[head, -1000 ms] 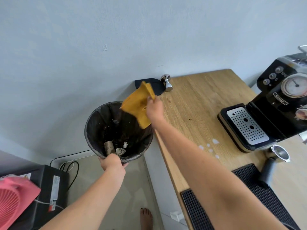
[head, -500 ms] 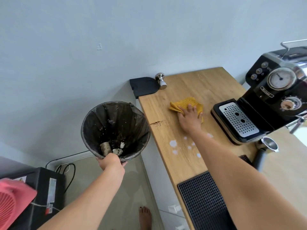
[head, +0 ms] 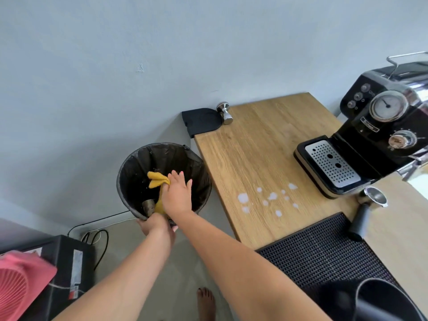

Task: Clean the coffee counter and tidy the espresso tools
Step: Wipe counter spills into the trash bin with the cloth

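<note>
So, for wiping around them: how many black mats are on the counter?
2: a small mat at the far left corner, a ribbed mat at the near edge. Others may be out of frame.

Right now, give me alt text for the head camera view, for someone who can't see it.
A person's right hand holds a yellow cloth over a black-lined bin, which the left hand grips by its near rim beside a wooden counter. Spilled white spots lie on the counter near a black espresso machine.
</note>
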Action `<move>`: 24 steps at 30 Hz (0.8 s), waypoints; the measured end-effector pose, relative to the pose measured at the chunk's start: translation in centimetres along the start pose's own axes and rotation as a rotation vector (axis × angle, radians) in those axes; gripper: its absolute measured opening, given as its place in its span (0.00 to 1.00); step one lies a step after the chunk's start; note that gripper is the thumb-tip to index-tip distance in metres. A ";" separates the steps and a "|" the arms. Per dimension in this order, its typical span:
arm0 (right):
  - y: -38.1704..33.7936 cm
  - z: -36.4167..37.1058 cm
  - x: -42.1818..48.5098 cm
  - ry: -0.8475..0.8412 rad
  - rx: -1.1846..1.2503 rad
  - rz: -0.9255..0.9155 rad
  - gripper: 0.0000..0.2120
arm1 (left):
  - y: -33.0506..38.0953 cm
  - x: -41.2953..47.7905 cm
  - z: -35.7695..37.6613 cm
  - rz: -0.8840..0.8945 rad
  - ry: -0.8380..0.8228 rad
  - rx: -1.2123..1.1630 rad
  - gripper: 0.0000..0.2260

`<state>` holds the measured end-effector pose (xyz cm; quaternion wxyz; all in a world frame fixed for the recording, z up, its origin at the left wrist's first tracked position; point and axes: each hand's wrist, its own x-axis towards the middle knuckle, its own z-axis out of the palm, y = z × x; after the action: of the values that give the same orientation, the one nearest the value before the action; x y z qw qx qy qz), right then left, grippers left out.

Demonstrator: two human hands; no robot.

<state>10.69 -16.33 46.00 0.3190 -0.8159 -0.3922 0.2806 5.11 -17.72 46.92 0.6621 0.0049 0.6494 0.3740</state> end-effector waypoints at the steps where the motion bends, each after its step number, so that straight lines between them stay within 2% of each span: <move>1: -0.1 -0.4 0.1 -0.002 0.060 0.010 0.22 | 0.1 -0.1 0.0 0.000 0.004 -0.006 0.21; 3: -0.4 -2.0 0.5 -0.019 0.189 0.032 0.20 | 0.2 -0.3 0.0 0.039 0.012 0.000 0.24; 5: -0.5 -4.8 1.4 0.050 0.295 0.059 0.17 | 0.2 -0.6 0.1 0.076 0.034 0.048 0.29; 7: -0.1 -8.7 2.7 0.186 0.421 0.097 0.14 | 0.3 -0.4 0.1 0.068 0.052 0.056 0.31; 10: 1.7 -16.0 4.5 0.488 0.550 0.095 0.09 | 0.5 -0.2 0.1 0.051 0.048 0.062 0.31; 12: 3.3 -20.8 5.2 0.668 0.521 0.054 0.08 | 0.7 -0.2 0.2 0.043 0.053 0.060 0.31; 14: 5.8 -24.0 5.4 0.731 0.429 0.057 0.14 | 0.7 -0.2 0.4 0.048 0.056 0.071 0.31; 16: 8.6 -25.5 5.7 0.679 0.247 0.100 0.20 | 0.7 -0.3 0.6 0.067 0.057 0.088 0.32; 19: 12.1 -24.9 6.3 0.533 -0.081 0.208 0.21 | 0.6 -0.2 0.6 0.089 0.060 0.097 0.33; 21: 13.2 -23.5 6.8 0.429 -0.285 0.306 0.26 | 0.5 0.0 0.6 0.085 0.056 0.086 0.33; 24: 12.6 -20.1 7.6 0.310 -0.375 0.337 0.29 | 0.5 0.1 0.7 0.078 0.049 0.083 0.34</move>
<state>34.80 -22.32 47.91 0.1679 -0.9473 -0.2429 0.1243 5.51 -16.95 47.15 0.6302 0.0485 0.6795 0.3725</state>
